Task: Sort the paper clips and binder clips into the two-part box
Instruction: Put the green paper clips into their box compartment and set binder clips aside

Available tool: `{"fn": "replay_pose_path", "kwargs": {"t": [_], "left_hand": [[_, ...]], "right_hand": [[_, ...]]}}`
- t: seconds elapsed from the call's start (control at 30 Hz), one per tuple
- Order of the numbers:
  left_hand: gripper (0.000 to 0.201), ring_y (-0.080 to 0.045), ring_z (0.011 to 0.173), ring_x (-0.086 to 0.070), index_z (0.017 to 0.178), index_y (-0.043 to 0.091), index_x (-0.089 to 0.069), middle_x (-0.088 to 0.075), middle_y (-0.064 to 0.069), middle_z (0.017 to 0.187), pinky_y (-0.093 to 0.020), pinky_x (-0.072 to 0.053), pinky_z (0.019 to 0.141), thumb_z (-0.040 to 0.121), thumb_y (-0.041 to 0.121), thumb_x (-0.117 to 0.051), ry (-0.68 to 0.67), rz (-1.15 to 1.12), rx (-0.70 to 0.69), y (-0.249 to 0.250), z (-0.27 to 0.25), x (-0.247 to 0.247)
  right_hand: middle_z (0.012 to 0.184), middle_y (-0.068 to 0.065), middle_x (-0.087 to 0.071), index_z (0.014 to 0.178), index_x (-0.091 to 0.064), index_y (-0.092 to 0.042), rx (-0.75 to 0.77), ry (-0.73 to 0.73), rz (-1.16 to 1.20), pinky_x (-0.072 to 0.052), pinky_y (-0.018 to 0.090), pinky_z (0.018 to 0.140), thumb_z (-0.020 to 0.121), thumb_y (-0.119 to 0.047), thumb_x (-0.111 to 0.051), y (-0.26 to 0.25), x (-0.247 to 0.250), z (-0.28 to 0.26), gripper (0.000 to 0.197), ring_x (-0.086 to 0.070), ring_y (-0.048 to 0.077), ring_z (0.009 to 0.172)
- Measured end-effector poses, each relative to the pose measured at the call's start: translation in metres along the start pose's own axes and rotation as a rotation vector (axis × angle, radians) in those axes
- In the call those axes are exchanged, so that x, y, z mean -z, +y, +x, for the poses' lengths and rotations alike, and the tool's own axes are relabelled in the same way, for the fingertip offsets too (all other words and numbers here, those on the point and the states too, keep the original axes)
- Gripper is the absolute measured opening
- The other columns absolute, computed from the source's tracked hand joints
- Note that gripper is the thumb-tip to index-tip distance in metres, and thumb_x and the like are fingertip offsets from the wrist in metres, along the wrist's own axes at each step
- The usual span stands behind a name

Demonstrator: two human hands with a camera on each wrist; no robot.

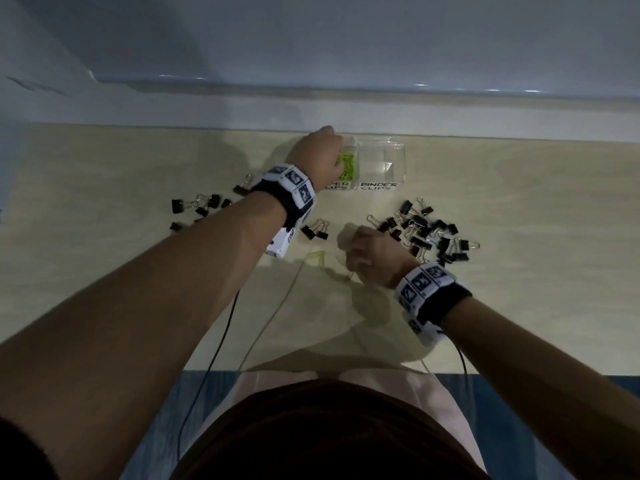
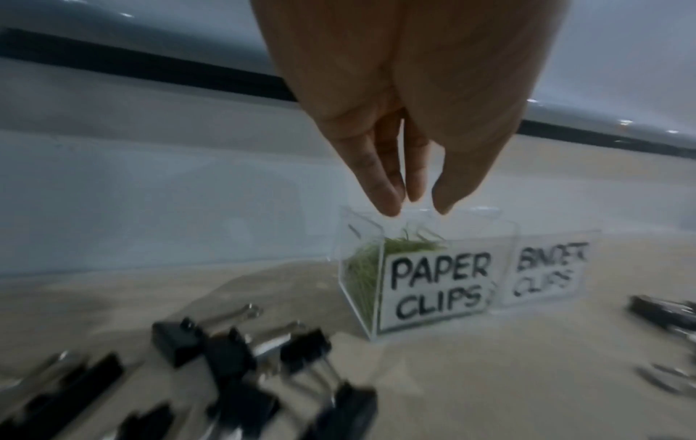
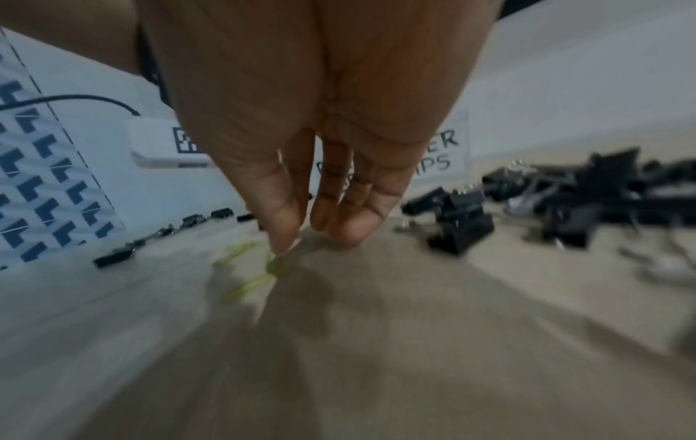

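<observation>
While the left hand (image 2: 406, 119) is hanging over the PAPER CLIPS compartment (image 2: 433, 285) at centre frame in the left wrist view, fingers straight and loosely together, nothing visibly held, the right hand (image 3: 320, 134) is reaching for green paper clips (image 3: 260, 268) on the bench (image 3: 376, 357), lower centre; whether it is gripping one I cannot tell. Binder clips (image 1: 429, 233) are lying right of centre. Pinching one wire loop cleanly should prevent sliding.
</observation>
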State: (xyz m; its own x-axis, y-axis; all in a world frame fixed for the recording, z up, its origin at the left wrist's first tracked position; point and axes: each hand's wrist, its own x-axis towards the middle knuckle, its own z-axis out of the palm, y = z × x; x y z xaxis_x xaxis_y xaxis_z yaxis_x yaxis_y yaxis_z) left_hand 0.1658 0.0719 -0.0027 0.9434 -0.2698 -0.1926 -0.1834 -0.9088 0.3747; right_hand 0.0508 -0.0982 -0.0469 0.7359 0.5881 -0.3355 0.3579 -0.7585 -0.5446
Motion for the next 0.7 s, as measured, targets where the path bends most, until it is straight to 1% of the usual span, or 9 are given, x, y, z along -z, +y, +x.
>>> {"fn": "replay_pose_path", "kwargs": {"t": [0.03, 0.1, 0.2, 0.3, 0.37, 0.43, 0.5, 0.6, 0.7], "left_hand": [[0.023, -0.027, 0.096, -0.056, 0.103, 0.006, -0.061, -0.055, -0.012, 0.109, -0.037, -0.048, 0.084, 0.086, 0.02, -0.056, 0.043, -0.015, -0.028, -0.001, -0.011, -0.004], [0.021, -0.022, 0.101, -0.053, 0.101, 0.009, -0.06, -0.053, -0.008, 0.113, -0.032, -0.044, 0.087, 0.086, 0.024, -0.06, 0.093, -0.09, -0.045, -0.004, -0.044, -0.018], [0.021, -0.018, 0.09, -0.054, 0.091, 0.013, -0.059, -0.054, -0.001, 0.1, -0.034, -0.049, 0.084, 0.085, 0.032, -0.062, -0.066, -0.119, 0.047, -0.014, -0.097, -0.053], [0.043, -0.019, 0.097, -0.051, 0.107, 0.011, -0.057, -0.051, -0.003, 0.109, -0.033, -0.045, 0.088, 0.079, 0.041, -0.069, -0.241, -0.141, 0.193, -0.019, -0.127, -0.082], [0.048, -0.024, 0.103, -0.048, 0.109, 0.008, -0.055, -0.049, -0.008, 0.113, -0.033, -0.04, 0.09, 0.077, 0.039, -0.072, -0.212, -0.166, 0.231, -0.017, -0.131, -0.092], [0.04, -0.026, 0.105, -0.048, 0.105, 0.007, -0.057, -0.05, -0.01, 0.114, -0.035, -0.04, 0.091, 0.079, 0.035, -0.071, -0.167, -0.166, 0.246, -0.013, -0.13, -0.097], [0.029, -0.027, 0.104, -0.049, 0.099, 0.007, -0.06, -0.051, -0.011, 0.114, -0.037, -0.042, 0.092, 0.082, 0.029, -0.068, -0.154, -0.17, 0.261, -0.008, -0.129, -0.1], [0.017, -0.028, 0.101, -0.051, 0.089, 0.007, -0.063, -0.054, -0.014, 0.112, -0.04, -0.045, 0.091, 0.085, 0.023, -0.065, -0.154, -0.177, 0.265, -0.005, -0.13, -0.103], [0.018, -0.029, 0.105, -0.049, 0.095, 0.006, -0.062, -0.052, -0.015, 0.116, -0.039, -0.043, 0.093, 0.089, 0.023, -0.06, -0.138, -0.12, 0.225, -0.002, -0.132, -0.103]], "right_hand": [[0.105, 0.004, -0.057, 0.088, -0.067, -0.005, 0.029, 0.017, 0.016, -0.052, 0.031, 0.079, 0.075, 0.001, -0.058, 0.001, -0.009, -0.005, 0.017, -0.055, 0.018, 0.09], [0.102, 0.003, -0.055, 0.087, -0.067, -0.003, 0.067, 0.098, 0.037, -0.049, 0.026, 0.081, 0.072, -0.004, -0.063, 0.004, -0.022, -0.01, 0.016, -0.055, 0.02, 0.089], [0.107, 0.012, -0.056, 0.102, -0.066, -0.007, -0.029, 0.115, -0.054, -0.049, 0.032, 0.081, 0.078, -0.01, -0.067, 0.003, -0.027, -0.009, 0.024, -0.056, 0.027, 0.093], [0.09, 0.006, -0.062, 0.08, -0.067, -0.011, -0.109, 0.037, 0.001, -0.053, 0.032, 0.07, 0.073, -0.013, -0.073, -0.007, -0.031, -0.002, 0.009, -0.056, 0.027, 0.089], [0.085, 0.003, -0.06, 0.073, -0.063, -0.013, -0.161, 0.028, 0.064, -0.053, 0.032, 0.067, 0.071, -0.013, -0.072, -0.012, -0.032, 0.003, 0.009, -0.054, 0.025, 0.088], [0.091, 0.001, -0.051, 0.075, -0.06, -0.016, -0.272, 0.137, 0.084, -0.049, 0.029, 0.07, 0.074, -0.014, -0.067, -0.015, -0.034, 0.003, 0.007, -0.051, 0.021, 0.087], [0.099, 0.003, -0.048, 0.08, -0.061, -0.013, -0.389, 0.125, 0.079, -0.045, 0.028, 0.076, 0.078, -0.013, -0.062, -0.02, -0.039, 0.005, 0.003, -0.047, 0.021, 0.09], [0.112, 0.009, -0.046, 0.101, -0.057, -0.008, -0.451, 0.047, -0.027, -0.044, 0.034, 0.088, 0.081, -0.015, -0.057, -0.025, -0.047, 0.007, 0.021, -0.044, 0.028, 0.106], [0.12, 0.011, -0.042, 0.114, -0.048, -0.004, -0.436, 0.018, -0.11, -0.043, 0.037, 0.091, 0.079, -0.019, -0.064, -0.027, -0.05, 0.005, 0.041, -0.039, 0.03, 0.11]]}}
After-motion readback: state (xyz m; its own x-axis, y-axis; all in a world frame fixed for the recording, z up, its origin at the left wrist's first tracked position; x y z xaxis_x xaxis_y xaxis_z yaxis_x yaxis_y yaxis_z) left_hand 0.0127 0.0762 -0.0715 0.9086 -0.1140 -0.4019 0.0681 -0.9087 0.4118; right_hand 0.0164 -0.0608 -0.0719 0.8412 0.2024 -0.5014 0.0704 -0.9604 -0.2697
